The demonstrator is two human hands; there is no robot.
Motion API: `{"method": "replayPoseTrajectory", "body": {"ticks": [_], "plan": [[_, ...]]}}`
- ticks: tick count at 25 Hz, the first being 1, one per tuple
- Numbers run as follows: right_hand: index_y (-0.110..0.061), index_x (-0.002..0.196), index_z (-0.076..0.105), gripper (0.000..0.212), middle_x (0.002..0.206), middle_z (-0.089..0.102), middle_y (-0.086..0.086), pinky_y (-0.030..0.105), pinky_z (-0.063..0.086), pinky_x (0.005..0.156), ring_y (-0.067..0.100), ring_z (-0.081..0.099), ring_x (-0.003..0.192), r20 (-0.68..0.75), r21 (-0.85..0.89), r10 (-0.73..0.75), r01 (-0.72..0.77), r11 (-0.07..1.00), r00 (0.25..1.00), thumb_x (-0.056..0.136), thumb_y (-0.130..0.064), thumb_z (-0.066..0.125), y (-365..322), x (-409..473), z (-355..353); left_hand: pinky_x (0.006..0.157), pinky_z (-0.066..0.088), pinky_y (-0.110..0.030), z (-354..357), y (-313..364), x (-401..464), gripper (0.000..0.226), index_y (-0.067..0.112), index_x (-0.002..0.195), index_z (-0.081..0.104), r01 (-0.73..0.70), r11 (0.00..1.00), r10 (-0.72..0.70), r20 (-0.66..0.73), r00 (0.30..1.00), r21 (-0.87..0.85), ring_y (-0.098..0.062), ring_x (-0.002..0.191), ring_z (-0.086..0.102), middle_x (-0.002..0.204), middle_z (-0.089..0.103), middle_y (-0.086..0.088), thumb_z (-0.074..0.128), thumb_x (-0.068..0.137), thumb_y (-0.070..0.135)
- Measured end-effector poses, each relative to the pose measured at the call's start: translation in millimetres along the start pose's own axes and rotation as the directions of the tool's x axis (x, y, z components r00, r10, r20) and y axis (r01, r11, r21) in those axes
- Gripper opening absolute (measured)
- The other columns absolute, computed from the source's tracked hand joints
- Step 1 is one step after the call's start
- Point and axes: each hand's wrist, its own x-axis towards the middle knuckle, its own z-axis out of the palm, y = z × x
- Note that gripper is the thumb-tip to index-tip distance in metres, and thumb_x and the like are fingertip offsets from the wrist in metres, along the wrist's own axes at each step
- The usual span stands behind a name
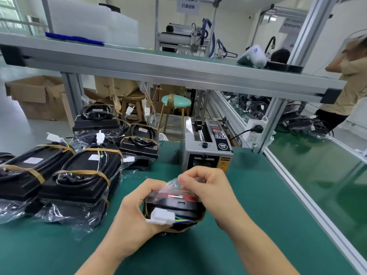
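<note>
- Head view: the left hand [137, 213] is curled around the left side of a black unit [178, 207]. It holds the unit over the green mat [258, 195], right in front of the person.
- The right hand [210, 187] is closed in a pinch on the clear plastic bag [172, 185], which is gathered on top of the unit.
- A white connector [161, 217] with coloured wires sticks out at the near side, touching the left thumb.
- The step seems to be closing the bag over the unit. To do it well, I think the left hand should keep the unit steady while the right hand pulls the film flat and tight, without trapping the connector under the fold.
- The tape dispenser [206, 153] stands just behind the hands. The film should stay folded with one hand while the other takes tape.
- The bagged units [79, 175] at the left are bound with brown bands, so this is probably how the finished one should look.
- Hard to see: the right fingertips are behind the film, so I cannot tell whether they hold a piece of tape as well.
- Something red shows under the plastic, but I cannot tell what it is.
- The bottom of the unit is hidden by the hands, so I cannot tell whether it rests on the mat or is lifted.
</note>
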Motion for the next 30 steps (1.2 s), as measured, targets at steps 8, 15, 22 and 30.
{"method": "replayPoseTrajectory", "body": {"ticks": [8, 15, 22, 30], "plan": [[-0.018, 0.062, 0.066, 0.027, 0.064, 0.059, -0.001, 0.022, 0.039, 0.058, 0.012, 0.050, 0.062, 0.042, 0.060, 0.295, -0.297, 0.953, 0.955, 0.089, -0.021, 0.062, 15, 7, 9, 0.088, 0.052, -0.034, -4, 18, -4, 0.054, 0.033, 0.123, 0.059, -0.262, 0.927, 0.229, 0.149, 0.962, 0.269, -0.016, 0.111, 0.061, 0.126, 0.059, 0.009, 0.075, 0.072, 0.037], [-0.009, 0.077, 0.068, 0.019, 0.059, 0.054, -0.002, 0.027, 0.039, 0.060, 0.014, 0.043, 0.059, -0.533, 0.122, 0.317, -0.299, 0.946, 0.785, 0.089, -0.021, 0.060, 60, 35, -22, 0.091, 0.038, -0.011, -2, 4, -4, 0.053, 0.008, 0.115, 0.062, -0.160, 0.822, 0.290, -0.158, 0.944, 0.547, -0.007, 0.099, 0.055, 0.107, 0.060, 0.003, 0.062, 0.071, 0.037], [-0.022, 0.060, 0.063, 0.026, 0.067, 0.065, 0.003, 0.038, 0.053, 0.072, 0.022, 0.053, 0.065, -0.623, 0.187, 0.398, -0.366, 0.912, 0.673, 0.085, -0.023, 0.069, 74, 73, -10, 0.090, 0.037, -0.011, 6, -1, -1, 0.051, 0.012, 0.116, 0.061, -0.167, 0.784, 0.330, -0.174, 0.928, 0.599, -0.010, 0.098, 0.055, 0.107, 0.058, 0.010, 0.062, 0.072, 0.038], [-0.016, 0.071, 0.058, 0.017, 0.062, 0.051, -0.001, 0.023, 0.034, 0.052, 0.013, 0.039, 0.056, -0.495, 0.475, 0.576, -0.352, 0.806, 0.651, 0.086, -0.015, 0.067, 60, 67, -10, 0.089, 0.038, -0.013, 11, 1, -3, 0.048, 0.017, 0.116, 0.060, -0.149, 0.793, 0.335, -0.218, 0.917, 0.591, -0.010, 0.097, 0.054, 0.106, 0.058, 0.011, 0.062, 0.072, 0.037]]}}
